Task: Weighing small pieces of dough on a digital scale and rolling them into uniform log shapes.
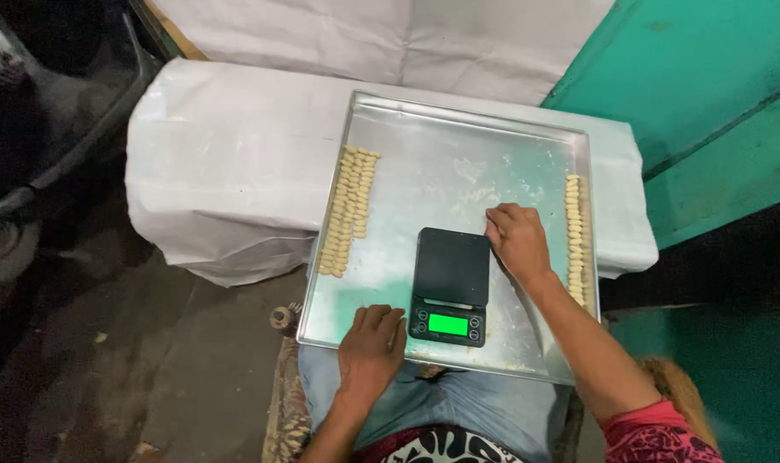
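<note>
**Both hands laid at a black scale on a metal tray**

A black digital scale (450, 285) with a lit green display is seen on a large metal tray (458, 146), near the tray's front edge and slightly right of its middle. The left hand (371, 343) is laid flat on the tray's front edge, just left of the scale; its fingers are stretched out and close together, and nothing is grasped by them. The right hand (517, 240) is placed at the scale's far right corner, palm down, with the fingers loosely bent. Whether the scale is actually gripped or only touched cannot be told from this angle.

Left of the scale, along the tray's left side, pale dough pieces (349, 206) are laid in packed rows. Right of the scale, a single column of similar pieces (574, 236) is set along the tray's right rim. The tray is borne by a surface covered in white sheeting (235, 154) and by the person's lap.
</note>
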